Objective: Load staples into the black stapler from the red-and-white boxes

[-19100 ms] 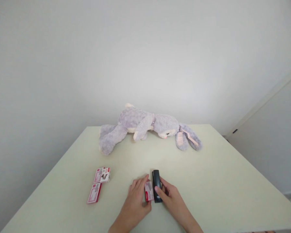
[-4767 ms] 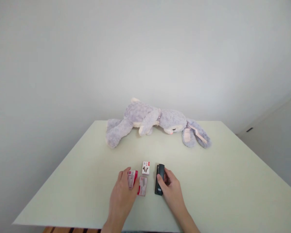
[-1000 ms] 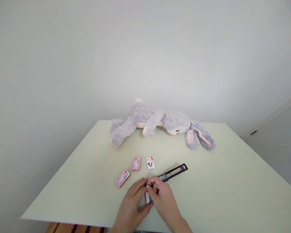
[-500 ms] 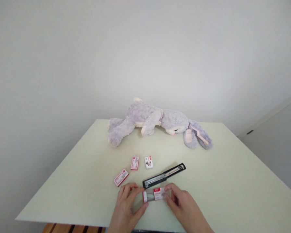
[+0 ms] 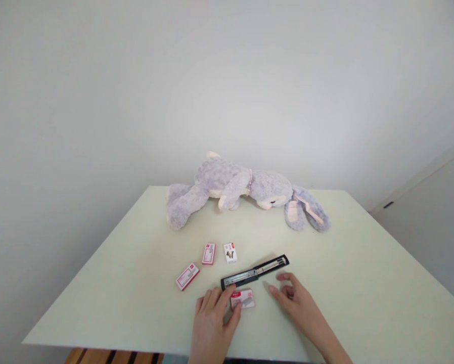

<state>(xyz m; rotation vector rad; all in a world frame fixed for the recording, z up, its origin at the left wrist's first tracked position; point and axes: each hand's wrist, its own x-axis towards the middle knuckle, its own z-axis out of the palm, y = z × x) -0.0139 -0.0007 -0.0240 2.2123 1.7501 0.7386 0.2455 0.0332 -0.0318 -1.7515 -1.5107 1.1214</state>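
In the head view, a small red-and-white staple box (image 5: 243, 299) lies at the front of the table, below an opened black stapler (image 5: 255, 272). My left hand (image 5: 212, 321) is closed on the box's left end, index finger at its far corner and thumb at its near edge. The box's clear sleeve and inner part are pushed together. To the right, my right hand (image 5: 299, 306) is apart from the box, fingers spread and slightly curled, holding nothing. The stapler lies unfolded at a slant, its metal channel showing.
Two red-and-white boxes (image 5: 187, 276) (image 5: 209, 254) lie to the left of the stapler, and a white box (image 5: 230, 252) with a dark picture sits behind it. A plush rabbit (image 5: 227, 182) lies along the back of the pale table (image 5: 109, 293), near the wall.
The staple box was pulled partly open between both hands; now it is closed up. My right hand has let go and moved right, while my left hand has shifted right with the box.
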